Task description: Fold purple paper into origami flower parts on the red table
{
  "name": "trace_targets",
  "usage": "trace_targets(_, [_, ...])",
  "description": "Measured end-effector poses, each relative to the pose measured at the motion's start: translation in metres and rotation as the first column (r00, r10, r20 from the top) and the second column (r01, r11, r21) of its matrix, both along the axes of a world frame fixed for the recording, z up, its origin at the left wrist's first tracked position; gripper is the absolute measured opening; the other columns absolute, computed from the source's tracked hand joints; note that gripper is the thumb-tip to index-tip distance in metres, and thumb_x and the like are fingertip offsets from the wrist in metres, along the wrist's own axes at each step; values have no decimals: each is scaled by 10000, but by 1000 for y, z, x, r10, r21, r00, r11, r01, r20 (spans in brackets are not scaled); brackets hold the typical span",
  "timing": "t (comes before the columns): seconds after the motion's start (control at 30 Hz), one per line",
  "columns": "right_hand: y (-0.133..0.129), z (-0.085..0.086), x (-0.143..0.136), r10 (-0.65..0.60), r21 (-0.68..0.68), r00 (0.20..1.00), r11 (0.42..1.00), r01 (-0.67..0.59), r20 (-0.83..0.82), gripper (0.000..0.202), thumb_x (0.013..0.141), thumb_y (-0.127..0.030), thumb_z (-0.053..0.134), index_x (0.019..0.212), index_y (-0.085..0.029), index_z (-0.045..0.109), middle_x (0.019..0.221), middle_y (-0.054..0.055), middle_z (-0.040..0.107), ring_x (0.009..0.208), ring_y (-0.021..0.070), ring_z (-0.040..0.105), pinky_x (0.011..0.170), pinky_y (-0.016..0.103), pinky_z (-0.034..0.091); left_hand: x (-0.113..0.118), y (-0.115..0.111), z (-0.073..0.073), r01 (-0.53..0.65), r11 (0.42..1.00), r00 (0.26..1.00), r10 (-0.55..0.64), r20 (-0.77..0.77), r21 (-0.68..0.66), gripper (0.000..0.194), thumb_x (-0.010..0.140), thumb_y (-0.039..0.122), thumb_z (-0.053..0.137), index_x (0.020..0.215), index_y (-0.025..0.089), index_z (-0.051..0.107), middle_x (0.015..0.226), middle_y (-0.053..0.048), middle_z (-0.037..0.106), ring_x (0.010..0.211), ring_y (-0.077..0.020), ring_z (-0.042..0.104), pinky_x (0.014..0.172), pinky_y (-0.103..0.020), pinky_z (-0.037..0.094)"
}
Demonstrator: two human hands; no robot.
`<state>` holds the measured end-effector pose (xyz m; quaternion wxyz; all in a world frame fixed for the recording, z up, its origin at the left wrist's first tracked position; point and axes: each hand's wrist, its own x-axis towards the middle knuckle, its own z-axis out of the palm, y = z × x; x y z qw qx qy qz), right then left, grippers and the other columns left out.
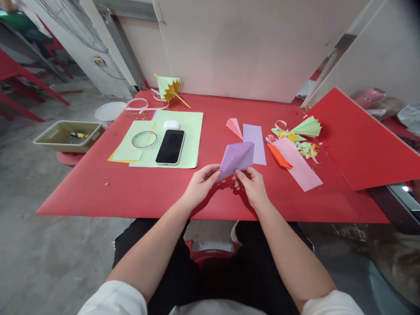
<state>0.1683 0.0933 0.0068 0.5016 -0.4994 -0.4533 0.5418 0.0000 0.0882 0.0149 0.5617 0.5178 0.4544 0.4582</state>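
A folded purple paper (236,158) is held up between both hands over the red tabletop (157,192). My left hand (204,180) pinches its lower left corner between thumb and fingers. At its lower edge, my right hand (251,183) grips it with the thumb on top. Just behind lies a flat purple paper strip (255,142), partly covered by the folded piece. A pleated pink paper fan (234,127) rests beyond it. To the right, an orange cutter (278,156) lies against a pink paper strip (300,166).
At left, a black-screened phone (170,147), a white case (172,124) and a tape roll (144,140) lie on green paper sheets (193,127). A paper umbrella (169,89) stands at the back. Paper scraps (308,148) and a leaning red board (364,144) are at right.
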Motion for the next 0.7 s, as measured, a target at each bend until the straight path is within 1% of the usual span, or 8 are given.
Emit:
trace_targets(0.13, [1,-1,0,9,2,1000,1000,-9,-5,212,694,-386,659,724,-194,574,547,-22,579,442,105,520,444,258,442,1,-1,-1,44,998,999,-43,-21,33,307,749,349,641,989,158,635,985,-72,683,913,-203,622,851,-356,468])
trace_targets(0.2, [0,2,0,11,8,1000,1000,-11,6,228,658,-376,682,771,-204,583,579,-8,597,470,132,548,471,291,465,2,-2,-1,61,997,997,-59,-45,40,288,742,322,644,979,159,641,983,-69,685,910,-203,626,858,-358,466])
trace_targets(0.3, [-3,8,-2,25,28,1000,999,-25,8,435,619,-386,711,1005,-238,575,701,10,626,560,173,596,532,339,505,3,-3,-3,38,996,988,-25,-152,81,232,753,289,617,946,169,662,966,-64,689,900,-202,630,859,-352,467])
trace_targets(0.37, [-5,12,-3,36,36,999,999,-37,18,586,625,-413,706,1156,-272,503,726,2,614,591,182,603,561,357,519,2,-3,-5,17,991,977,12,-212,134,216,762,264,595,948,179,665,980,-65,684,922,-204,624,871,-353,463])
trace_targets(0.43, [-8,13,-5,48,47,998,998,-50,41,657,646,-431,689,1238,-301,433,724,-7,601,600,177,598,575,357,521,2,-3,-7,2,979,967,50,-249,203,209,766,228,579,955,193,662,1009,-61,672,958,-200,612,888,-349,454])
trace_targets(0.57, [-10,8,-6,56,127,994,990,-68,98,628,672,-399,679,1246,-327,434,797,4,606,688,174,596,621,338,517,1,-2,-8,-49,939,924,172,-342,341,174,755,164,572,891,209,671,941,-43,652,886,-169,604,813,-296,469])
trace_targets(0.63, [-10,3,-7,40,192,993,980,-60,108,567,691,-364,673,1218,-330,466,884,17,611,765,173,596,659,325,514,1,-2,-7,-67,928,905,211,-369,366,153,757,158,566,860,206,668,878,-35,644,798,-152,598,728,-266,471])
trace_targets(0.7, [-11,-2,-8,42,243,994,968,-66,105,517,724,-338,650,1210,-337,474,958,23,605,793,163,590,661,310,512,2,-2,-6,-58,929,898,208,-387,366,136,769,171,561,854,207,661,848,-27,648,763,-148,593,692,-255,458])
